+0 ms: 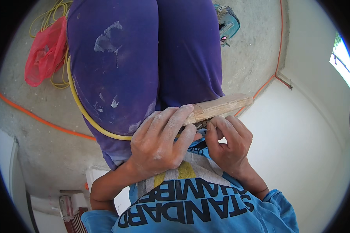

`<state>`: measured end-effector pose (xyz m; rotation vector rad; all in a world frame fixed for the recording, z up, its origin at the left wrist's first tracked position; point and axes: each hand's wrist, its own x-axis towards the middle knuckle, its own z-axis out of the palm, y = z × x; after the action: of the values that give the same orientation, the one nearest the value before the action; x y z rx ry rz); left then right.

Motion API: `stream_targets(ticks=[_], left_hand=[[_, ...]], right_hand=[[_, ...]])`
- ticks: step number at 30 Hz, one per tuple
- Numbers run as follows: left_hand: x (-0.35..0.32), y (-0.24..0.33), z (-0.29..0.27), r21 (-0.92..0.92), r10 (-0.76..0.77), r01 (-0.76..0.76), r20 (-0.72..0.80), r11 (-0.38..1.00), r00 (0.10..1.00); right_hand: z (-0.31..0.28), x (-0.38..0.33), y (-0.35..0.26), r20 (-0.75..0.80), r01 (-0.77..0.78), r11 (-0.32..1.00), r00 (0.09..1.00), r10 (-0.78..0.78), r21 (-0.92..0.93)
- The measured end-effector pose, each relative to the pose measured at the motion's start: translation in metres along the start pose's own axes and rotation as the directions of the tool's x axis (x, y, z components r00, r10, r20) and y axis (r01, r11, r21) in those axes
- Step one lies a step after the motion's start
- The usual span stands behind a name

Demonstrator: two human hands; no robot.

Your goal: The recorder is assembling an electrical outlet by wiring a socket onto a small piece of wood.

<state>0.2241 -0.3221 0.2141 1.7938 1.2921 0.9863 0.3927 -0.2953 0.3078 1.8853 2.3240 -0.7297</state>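
Pretty tight spot here: the white wall [307, 147] is met on the right, with its base edge running diagonally along the concrete floor [46, 155], so open room is mostly found to the left and top of the view. That space is crossed by an orange cable [39, 119] on the floor and cluttered by a red plastic bag [44, 52] sitting on a tangle of yellow cord [50, 17].

Count-wise: one wooden piece [221, 106], two hands, one yellow hose [79, 105] curving along the purple trousers [144, 58], one bag, and one teal power tool [227, 23] lying on the floor near the top.

The wooden piece is held just above the lap, against the trousers. Its long axis is laid almost level, tilted slightly up toward the right, with the free end pointed at the wall.

The left hand [161, 141] is wrapped over the near end of the wood, fingers curled down on top of it. The right hand [229, 141] is pinched together just under the wood; whatever's gripped in it can't be made out.
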Motion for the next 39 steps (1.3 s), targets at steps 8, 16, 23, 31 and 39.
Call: stream_targets(ticks=[8, 16, 23, 31, 39], left_hand=[[0.003, -0.004, 0.001, 0.005, 0.037, -0.037, -0.043, 0.999, 0.998], [0.002, 0.002, 0.005, -0.03, -0.049, 0.047, -0.074, 0.998, 0.996], [-0.003, 0.003, 0.008, -0.024, -0.067, 0.066, -0.089, 0.998, 0.994], [-0.007, 0.001, 0.012, 0.005, -0.03, 0.031, -0.117, 1.0, 0.993], [-0.01, -0.007, 0.008, 0.008, 0.04, -0.039, -0.05, 0.999, 0.998]], right_hand=[[-0.021, 0.021, -0.013, 0.257, -0.269, 0.959, 0.937, 0.239, 0.089], [-0.004, 0.009, -0.001, -0.059, 0.109, 0.993, 0.992, -0.112, -0.049], [-0.008, 0.008, 0.011, 0.033, 0.332, 0.938, 0.943, -0.33, -0.099], [0.003, 0.006, 0.01, 0.0, 0.281, 0.96, 0.96, -0.281, 0.021], [0.009, -0.007, -0.005, 0.08, 0.141, 0.99, 0.987, -0.142, 0.015]])
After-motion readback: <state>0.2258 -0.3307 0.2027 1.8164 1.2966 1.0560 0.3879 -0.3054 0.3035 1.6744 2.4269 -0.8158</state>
